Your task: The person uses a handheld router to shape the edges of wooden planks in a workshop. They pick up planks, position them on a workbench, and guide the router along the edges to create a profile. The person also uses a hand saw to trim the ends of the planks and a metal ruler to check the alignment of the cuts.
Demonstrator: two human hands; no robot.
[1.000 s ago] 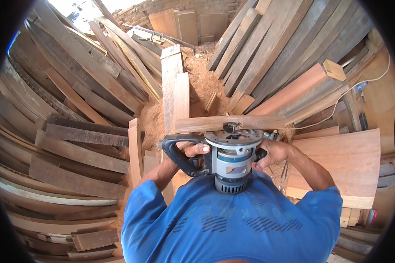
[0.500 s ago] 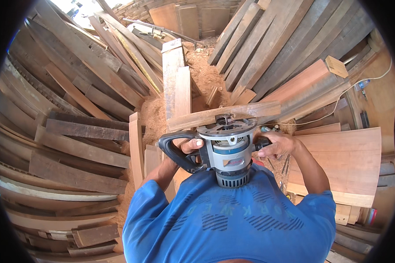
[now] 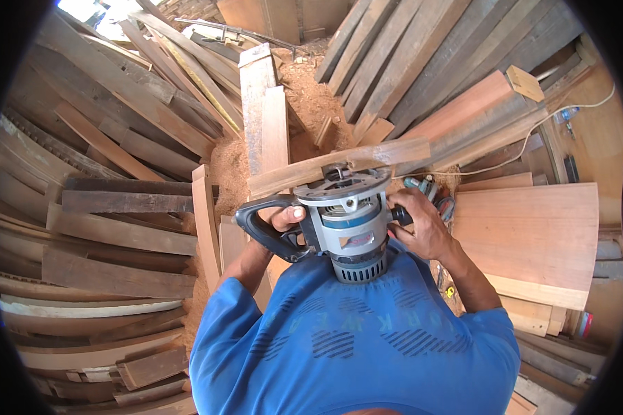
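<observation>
A grey and blue router (image 3: 354, 235) lies tipped, its motor end close to my blue shirt and its round base facing away from me. My left hand (image 3: 288, 218) is closed round its black D-shaped handle (image 3: 259, 225). On the other side, my right hand (image 3: 423, 225) grips the black side knob (image 3: 401, 216), with its fingers bent over the top. The router's base (image 3: 345, 188) meets the near side of a wooden piece (image 3: 284, 178) that runs crosswise beyond it. Part of that wood's edge is notched near the base opening.
Stacked boards (image 3: 121, 238) fill the left. Long planks (image 3: 394, 76) lean at the far right, and a wide pale panel (image 3: 526, 238) lies to my right. Shavings (image 3: 311, 93) cover the floor ahead. A green tool (image 3: 419, 184) and a pale cable (image 3: 533, 131) are near my right hand.
My right hand has shifted its hold, its fingers now higher over the side knob. The whole view has moved slightly, so the router appears a little further up and left.
</observation>
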